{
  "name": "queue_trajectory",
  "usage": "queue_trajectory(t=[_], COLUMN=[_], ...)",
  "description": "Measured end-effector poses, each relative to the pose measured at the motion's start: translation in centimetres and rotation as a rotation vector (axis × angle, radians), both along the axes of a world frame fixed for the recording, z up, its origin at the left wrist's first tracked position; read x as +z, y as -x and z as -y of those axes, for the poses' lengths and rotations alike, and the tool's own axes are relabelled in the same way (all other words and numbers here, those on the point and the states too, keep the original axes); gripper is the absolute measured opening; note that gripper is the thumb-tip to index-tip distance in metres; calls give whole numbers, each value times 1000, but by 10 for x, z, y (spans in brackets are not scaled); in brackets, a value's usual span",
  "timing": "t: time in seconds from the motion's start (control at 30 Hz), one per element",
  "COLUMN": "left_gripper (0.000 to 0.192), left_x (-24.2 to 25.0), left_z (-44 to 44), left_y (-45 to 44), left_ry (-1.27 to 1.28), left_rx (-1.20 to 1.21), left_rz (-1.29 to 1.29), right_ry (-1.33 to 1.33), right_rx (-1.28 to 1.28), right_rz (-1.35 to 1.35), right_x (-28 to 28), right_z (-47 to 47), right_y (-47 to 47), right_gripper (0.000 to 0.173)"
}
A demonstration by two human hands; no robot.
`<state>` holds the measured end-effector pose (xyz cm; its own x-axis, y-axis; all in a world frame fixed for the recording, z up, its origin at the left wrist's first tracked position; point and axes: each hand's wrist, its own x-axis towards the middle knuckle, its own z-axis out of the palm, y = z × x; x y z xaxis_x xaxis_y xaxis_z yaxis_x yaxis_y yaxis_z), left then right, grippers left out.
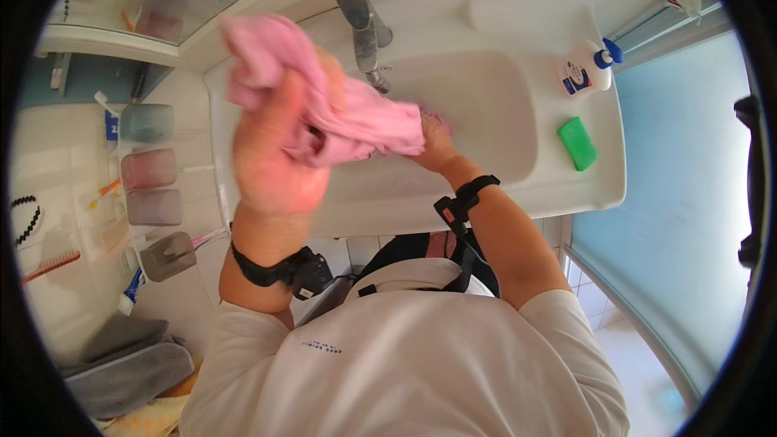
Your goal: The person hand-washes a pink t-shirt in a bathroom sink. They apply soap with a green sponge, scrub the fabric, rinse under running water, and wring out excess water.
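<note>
A bunched pink cloth (364, 115), knitted with ribbed edges, stretches over the left part of the white washbasin (376, 206). My left hand (282, 152), raised high and blurred, grips its left end with the thumb across the folds. Lower, inside the basin, my right hand (437, 145) is closed around pink fabric that shows beyond its fingers. The cloth's near end hides part of that hand, so I cannot tell whether both hold one piece. Behind the cloth stands a metal faucet (364, 30), its spout pointing into the bowl.
On the basin's right ledge are a white pump bottle (586, 70) with a blue top and a green bar of soap (578, 143). Wall-mounted cups (149, 169) with toothbrushes line the left. Grey towels (130, 376) hang lower left. A frosted panel (668, 133) borders the right.
</note>
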<state>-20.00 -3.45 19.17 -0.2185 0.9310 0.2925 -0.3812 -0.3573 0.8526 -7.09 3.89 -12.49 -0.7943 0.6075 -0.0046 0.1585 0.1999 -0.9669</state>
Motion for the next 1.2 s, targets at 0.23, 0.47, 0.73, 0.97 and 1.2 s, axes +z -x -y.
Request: queue_trajectory(t=[0.23,0.47,0.73,0.97,1.2], left_gripper=[22,22,76,92,56], left_x=[21,-117,-254,-322,-335], left_z=[25,54,44,22,29], left_y=[63,108,99,68,88], left_ry=[-33,677,887,965,683], left_rx=[261,-92,-148,-161,109], left_rz=[-270,-410,-1777,-1737,-1710], right_ry=[376,-74,-547,-572,-555], right_rx=[-415,-252,-272,-27,-120], right_rz=[-145,481,631,897,707], right_x=[13,63,25,-18,-31], right_z=[-38,-68,-46,-26,-46], right_y=[-43,-68,-31,-6,-30], right_gripper=[68,68,71,63,59])
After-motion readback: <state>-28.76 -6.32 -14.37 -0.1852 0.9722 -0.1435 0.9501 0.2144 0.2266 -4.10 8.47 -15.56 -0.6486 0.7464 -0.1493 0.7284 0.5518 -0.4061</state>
